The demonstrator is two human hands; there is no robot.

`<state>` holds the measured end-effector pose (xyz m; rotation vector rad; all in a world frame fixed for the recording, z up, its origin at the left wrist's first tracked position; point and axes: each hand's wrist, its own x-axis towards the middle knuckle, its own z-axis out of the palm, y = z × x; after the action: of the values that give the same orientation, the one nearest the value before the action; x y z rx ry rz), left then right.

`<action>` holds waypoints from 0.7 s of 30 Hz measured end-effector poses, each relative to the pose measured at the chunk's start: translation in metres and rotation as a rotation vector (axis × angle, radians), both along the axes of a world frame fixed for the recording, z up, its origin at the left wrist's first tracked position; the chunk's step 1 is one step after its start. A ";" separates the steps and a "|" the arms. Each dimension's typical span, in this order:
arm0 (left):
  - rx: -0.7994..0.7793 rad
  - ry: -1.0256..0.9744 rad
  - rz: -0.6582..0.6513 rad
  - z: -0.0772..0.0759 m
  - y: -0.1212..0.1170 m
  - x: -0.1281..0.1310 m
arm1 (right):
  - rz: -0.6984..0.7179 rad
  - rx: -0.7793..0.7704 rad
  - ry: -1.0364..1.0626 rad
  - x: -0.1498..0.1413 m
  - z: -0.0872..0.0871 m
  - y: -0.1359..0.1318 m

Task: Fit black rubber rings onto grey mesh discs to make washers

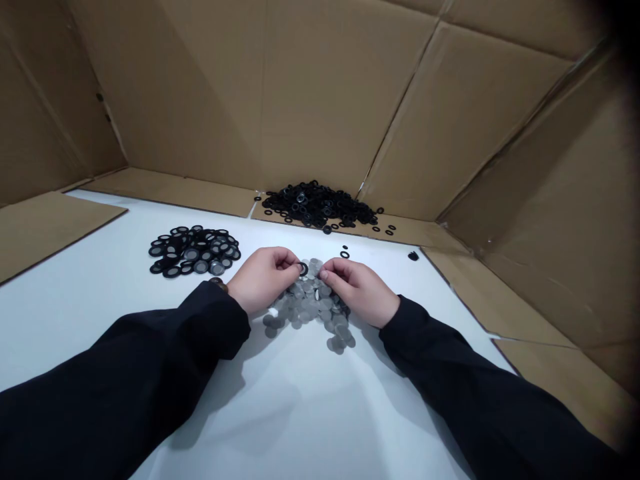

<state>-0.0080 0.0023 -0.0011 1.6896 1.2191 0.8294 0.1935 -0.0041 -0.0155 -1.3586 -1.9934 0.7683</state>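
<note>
My left hand (265, 277) pinches a black rubber ring (303, 269) between thumb and forefinger, over the far part of a heap of thin grey mesh discs (305, 300). My right hand (360, 287) is closed in a pinch beside it, its fingertips at a grey disc (315, 265); whether that disc is held or lies on the heap is hard to make out. A small gap separates the two hands. Left of my left hand lies a pile of black rings with grey discs set in them (195, 252).
A large heap of loose black rings (315, 203) lies against the cardboard back wall (310, 87). Two stray black pieces, one a ring (345, 255), and a small black scrap (413, 255) are on the white table (250, 427). Cardboard walls enclose the sides.
</note>
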 end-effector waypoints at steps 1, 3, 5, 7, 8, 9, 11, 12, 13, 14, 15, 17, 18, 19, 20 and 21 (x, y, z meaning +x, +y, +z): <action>-0.008 -0.012 -0.003 0.000 0.000 0.001 | -0.013 0.009 0.030 -0.001 0.000 0.000; -0.026 -0.031 -0.009 0.000 -0.001 0.002 | -0.043 0.012 0.120 -0.003 0.001 -0.001; -0.037 -0.044 -0.012 0.000 -0.002 0.004 | -0.066 -0.006 0.237 -0.007 0.003 -0.002; -0.036 -0.041 -0.014 -0.001 -0.002 0.004 | -0.074 -0.054 0.358 -0.011 0.004 -0.005; -0.032 -0.034 -0.014 -0.001 -0.001 0.005 | -0.077 -0.083 0.414 -0.014 0.005 -0.007; -0.027 -0.025 -0.012 -0.001 -0.001 0.005 | -0.080 -0.104 0.462 -0.016 0.006 -0.008; -0.017 -0.012 -0.004 -0.001 0.000 0.005 | -0.097 -0.100 0.514 -0.019 0.007 -0.011; -0.011 -0.011 0.000 -0.001 0.000 0.005 | -0.109 -0.081 0.517 -0.019 0.007 -0.012; -0.005 -0.014 0.003 0.000 0.000 0.005 | -0.122 -0.059 0.508 -0.020 0.008 -0.013; -0.002 -0.020 0.003 0.000 0.000 0.006 | -0.135 -0.042 0.492 -0.020 0.008 -0.014; 0.000 -0.027 0.001 0.001 -0.001 0.006 | -0.144 -0.032 0.473 -0.019 0.008 -0.014; -0.003 -0.036 -0.004 0.002 -0.002 0.007 | -0.153 -0.033 0.448 -0.019 0.008 -0.014; -0.007 -0.039 -0.007 0.002 -0.003 0.008 | -0.157 -0.036 0.439 -0.018 0.008 -0.014; -0.009 -0.042 -0.009 0.003 -0.004 0.009 | -0.161 -0.039 0.433 -0.018 0.008 -0.014; -0.011 -0.045 -0.011 0.003 -0.004 0.009 | -0.166 -0.040 0.430 -0.018 0.007 -0.014; -0.012 -0.051 -0.013 0.002 -0.004 0.009 | -0.169 -0.036 0.431 -0.019 0.007 -0.014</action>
<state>0.0015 -0.0020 0.0013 1.6559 1.1755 0.8508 0.1748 -0.0182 -0.0084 -1.2381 -1.5178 0.9308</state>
